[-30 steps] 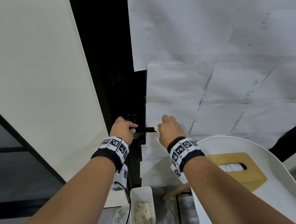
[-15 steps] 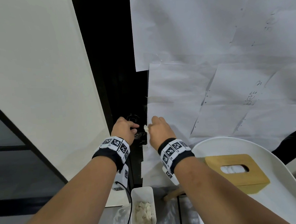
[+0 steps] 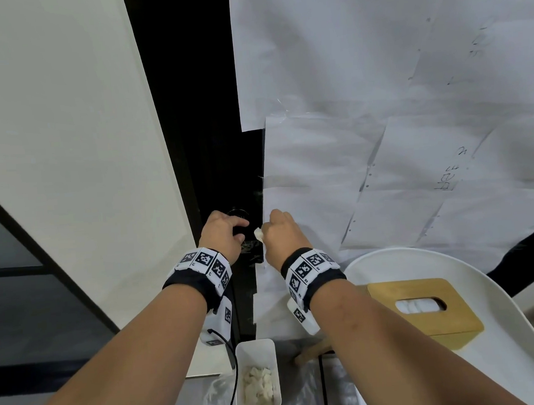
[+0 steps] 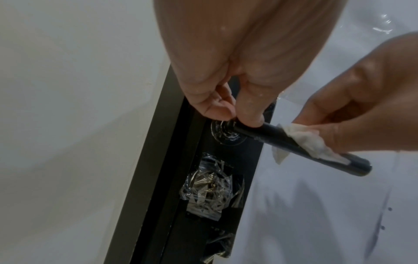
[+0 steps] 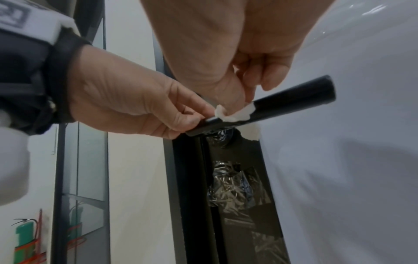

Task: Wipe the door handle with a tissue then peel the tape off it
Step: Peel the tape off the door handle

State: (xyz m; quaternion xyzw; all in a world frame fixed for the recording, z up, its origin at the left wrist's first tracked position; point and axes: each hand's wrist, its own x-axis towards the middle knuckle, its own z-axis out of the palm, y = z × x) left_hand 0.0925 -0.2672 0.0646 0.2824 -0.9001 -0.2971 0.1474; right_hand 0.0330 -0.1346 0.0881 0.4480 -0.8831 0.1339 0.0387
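The black door handle (image 4: 271,134) sticks out to the right from a black door strip. My left hand (image 3: 226,232) pinches the handle's base end (image 5: 203,123) between thumb and fingertips, next to the round rosette (image 4: 224,134). My right hand (image 3: 277,231) holds a small white tissue (image 5: 235,114) and presses it onto the handle's middle, close to my left fingers. The handle's free end (image 5: 316,89) is bare. Crumpled clear tape (image 4: 210,185) covers the lock plate below the handle. In the head view both hands hide the handle.
White paper sheets (image 3: 380,131) are taped over the door to the right. A white wall (image 3: 65,137) stands at the left. Below are a white bin (image 3: 257,351) with used tissues and a wooden tissue box (image 3: 426,327) on a white round surface (image 3: 507,359).
My right hand has slid the tissue left along the handle, from its free end to near my left hand. The left hand has stayed at the handle's base.
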